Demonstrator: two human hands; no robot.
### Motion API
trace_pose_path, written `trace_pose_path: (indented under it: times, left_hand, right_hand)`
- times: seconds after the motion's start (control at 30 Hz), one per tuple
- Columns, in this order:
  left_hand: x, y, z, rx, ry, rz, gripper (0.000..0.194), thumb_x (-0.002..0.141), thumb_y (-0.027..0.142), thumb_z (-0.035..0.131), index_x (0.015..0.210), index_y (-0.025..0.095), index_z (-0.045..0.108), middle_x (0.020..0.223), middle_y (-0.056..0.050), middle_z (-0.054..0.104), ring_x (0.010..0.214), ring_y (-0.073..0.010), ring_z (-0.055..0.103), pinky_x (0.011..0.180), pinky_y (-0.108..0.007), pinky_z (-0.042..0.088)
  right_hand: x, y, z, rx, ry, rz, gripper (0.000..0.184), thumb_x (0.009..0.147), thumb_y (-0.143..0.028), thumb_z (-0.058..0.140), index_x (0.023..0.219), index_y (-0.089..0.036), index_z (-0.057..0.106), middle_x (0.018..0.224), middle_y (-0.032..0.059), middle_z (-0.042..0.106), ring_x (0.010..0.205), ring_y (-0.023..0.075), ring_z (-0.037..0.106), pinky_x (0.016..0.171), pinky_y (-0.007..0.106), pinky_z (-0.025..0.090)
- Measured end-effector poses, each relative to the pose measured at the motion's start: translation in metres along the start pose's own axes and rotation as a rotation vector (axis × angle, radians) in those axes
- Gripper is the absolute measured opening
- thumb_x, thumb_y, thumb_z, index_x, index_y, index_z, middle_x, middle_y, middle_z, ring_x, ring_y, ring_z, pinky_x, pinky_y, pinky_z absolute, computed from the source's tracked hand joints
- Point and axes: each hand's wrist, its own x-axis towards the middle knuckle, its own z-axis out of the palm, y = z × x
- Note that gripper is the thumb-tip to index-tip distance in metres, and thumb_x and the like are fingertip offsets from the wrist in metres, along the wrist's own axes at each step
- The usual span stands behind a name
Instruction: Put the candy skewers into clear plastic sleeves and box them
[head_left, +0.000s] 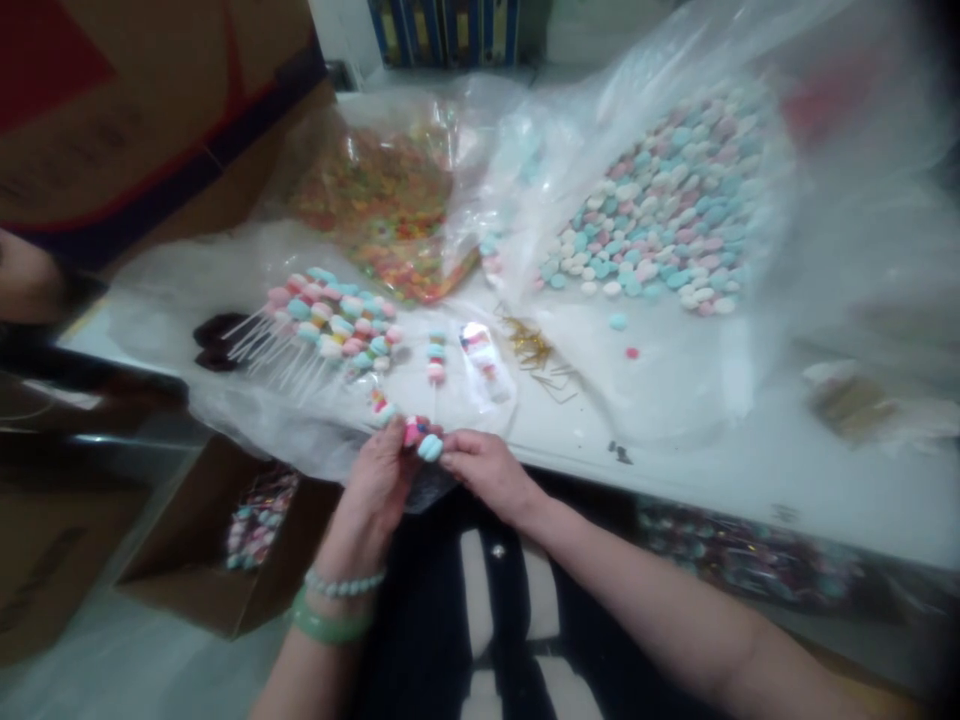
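Near the front edge of the table, my left hand is closed around a candy stick, with pink pieces by the fingers and a light blue piece at its end. My right hand pinches close beside that blue end; what lies between its fingertips is too blurred to make out. Just above my left fingers shows another small pink, white and blue candy. Beyond the hands lie a single candy stick, a pile of candy sticks with white sticks, a shiny printed wrapper and gold twist ties.
A clear bag of orange and green candies lies at the back. To the right, a large plastic bag of pastel candies spreads open. On the lower left, a cardboard box contains candy sticks. Another person's arm shows at far left.
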Motion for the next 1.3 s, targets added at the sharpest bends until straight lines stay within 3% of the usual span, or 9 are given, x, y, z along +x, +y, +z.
trace_pose_path:
  times: [0.13, 0.27, 0.43, 0.7, 0.83, 0.93, 1.0, 1.13, 1.3]
  left_hand:
    - [-0.002, 0.008, 0.000, -0.076, -0.075, -0.157, 0.018, 0.091, 0.029, 0.067, 0.091, 0.012, 0.072, 0.092, -0.011, 0.074, 0.083, -0.0209, 0.071, 0.080, -0.034, 0.060]
    - [0.001, 0.024, -0.003, -0.251, -0.118, -0.099, 0.021, 0.091, 0.029, 0.067, 0.106, 0.014, 0.069, 0.110, -0.011, 0.073, 0.099, -0.0270, 0.071, 0.086, -0.041, 0.059]
    - [0.010, 0.027, -0.003, -0.372, 0.045, -0.094, 0.020, 0.098, 0.027, 0.054, 0.093, 0.014, 0.068, 0.076, -0.006, 0.068, 0.081, -0.0224, 0.070, 0.080, -0.040, 0.059]
    - [0.006, 0.007, 0.013, -0.471, 0.097, -0.030, 0.040, 0.103, 0.032, 0.042, 0.073, 0.014, 0.061, 0.067, -0.003, 0.059, 0.066, -0.0142, 0.061, 0.078, -0.034, 0.058]
    - [0.000, 0.006, 0.020, -0.431, 0.082, -0.145, 0.041, 0.103, 0.035, 0.041, 0.076, 0.013, 0.063, 0.067, -0.004, 0.059, 0.065, -0.0145, 0.061, 0.074, -0.032, 0.059]
    - [-0.002, 0.006, 0.019, -0.417, 0.080, -0.156, 0.043, 0.104, 0.033, 0.037, 0.078, 0.011, 0.064, 0.070, -0.006, 0.062, 0.066, -0.0149, 0.063, 0.072, -0.031, 0.059]
    - [-0.003, 0.005, 0.016, -0.389, 0.099, -0.116, 0.038, 0.103, 0.027, 0.041, 0.079, 0.011, 0.065, 0.074, -0.007, 0.065, 0.073, -0.0172, 0.068, 0.076, -0.033, 0.060]
    - [-0.005, -0.001, 0.011, -0.262, 0.031, -0.011, 0.002, 0.087, 0.014, 0.069, 0.086, 0.013, 0.068, 0.085, -0.007, 0.071, 0.088, -0.0232, 0.072, 0.081, -0.035, 0.060]
    - [-0.013, -0.016, 0.017, -0.157, -0.050, 0.045, 0.017, 0.075, 0.019, 0.083, 0.083, 0.012, 0.071, 0.083, -0.007, 0.073, 0.080, -0.0167, 0.070, 0.077, -0.024, 0.057]
  right_hand:
    - [0.001, 0.000, -0.002, 0.036, 0.019, 0.024, 0.015, 0.067, -0.032, 0.061, 0.065, -0.019, 0.055, 0.051, -0.0078, 0.042, 0.047, 0.0066, 0.033, 0.046, 0.022, 0.022]
    - [0.004, 0.002, -0.005, 0.071, -0.019, 0.125, 0.014, 0.064, -0.030, 0.064, 0.066, -0.018, 0.056, 0.049, -0.0080, 0.043, 0.043, 0.0058, 0.029, 0.043, 0.021, 0.016]
    - [0.005, 0.002, -0.007, 0.005, -0.034, 0.162, 0.008, 0.067, -0.024, 0.061, 0.065, -0.018, 0.056, 0.048, -0.0080, 0.041, 0.044, 0.0069, 0.029, 0.045, 0.022, 0.019]
    - [0.003, 0.005, -0.009, -0.550, 0.093, -0.278, 0.017, 0.081, -0.018, 0.057, 0.065, -0.019, 0.058, 0.066, -0.0028, 0.055, 0.068, 0.0127, 0.050, 0.067, 0.025, 0.035]
    - [-0.001, 0.008, -0.004, -0.583, -0.004, -0.381, 0.018, 0.085, -0.018, 0.057, 0.068, -0.019, 0.059, 0.071, -0.0020, 0.059, 0.071, 0.0132, 0.055, 0.071, 0.025, 0.039]
    - [-0.001, 0.008, -0.006, -0.548, 0.026, -0.383, 0.015, 0.086, -0.017, 0.057, 0.072, -0.020, 0.062, 0.075, -0.0018, 0.062, 0.075, 0.0139, 0.058, 0.073, 0.024, 0.042]
    - [0.001, 0.008, -0.009, -0.573, 0.088, -0.388, 0.015, 0.087, -0.015, 0.056, 0.074, -0.020, 0.062, 0.075, -0.0018, 0.063, 0.075, 0.0143, 0.058, 0.073, 0.025, 0.043]
    - [0.003, 0.012, -0.012, -0.753, 0.130, -0.463, 0.015, 0.089, -0.015, 0.054, 0.079, -0.020, 0.064, 0.079, 0.0004, 0.066, 0.076, 0.0151, 0.060, 0.073, 0.025, 0.044]
    - [0.002, 0.019, -0.012, -1.025, 0.125, -0.601, 0.018, 0.095, -0.018, 0.048, 0.092, -0.018, 0.066, 0.094, 0.0082, 0.071, 0.087, 0.0182, 0.064, 0.074, 0.026, 0.045]
